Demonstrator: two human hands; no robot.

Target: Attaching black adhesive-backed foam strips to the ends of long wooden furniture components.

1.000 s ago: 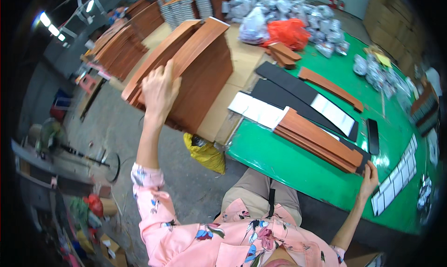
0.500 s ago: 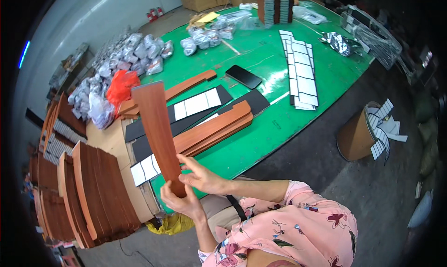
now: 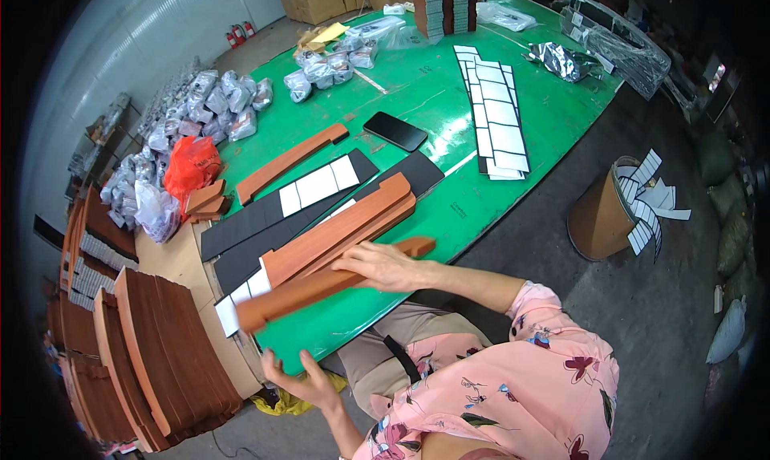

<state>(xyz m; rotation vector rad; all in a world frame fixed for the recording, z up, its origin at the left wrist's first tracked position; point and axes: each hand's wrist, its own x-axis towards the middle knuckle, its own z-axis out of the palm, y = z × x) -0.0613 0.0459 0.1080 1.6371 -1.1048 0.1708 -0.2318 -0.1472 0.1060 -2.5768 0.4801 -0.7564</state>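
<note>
My right hand [image 3: 383, 266] grips a long reddish-brown wood-grain strip [image 3: 297, 298] from above, near its middle. The strip slants low over the green table's front edge, its near left end blurred by motion. Close to that end is my left hand [image 3: 303, 386], empty, with thumb and fingers apart. Just beyond the held strip lie wood-grain strips [image 3: 341, 231] of the same brown, one on another. They rest partly over black strips [image 3: 241, 231] bearing white patches. Another brown strip [image 3: 293, 163] with a notched end lies farther back.
A black phone [image 3: 395, 131] lies on the green table [image 3: 437, 219]. White-patched strips [image 3: 497, 115] are piled to the right. At left stand tall stacks of brown boards [image 3: 172, 348], a red bag [image 3: 191, 165] and silver-wrapped bundles [image 3: 208, 99]. A brown bin [image 3: 597, 223] holds white scraps.
The strip, earlier held up on end near both hands, has swung down to lie slanted over the table in my right hand. My left hand has moved down, away from it.
</note>
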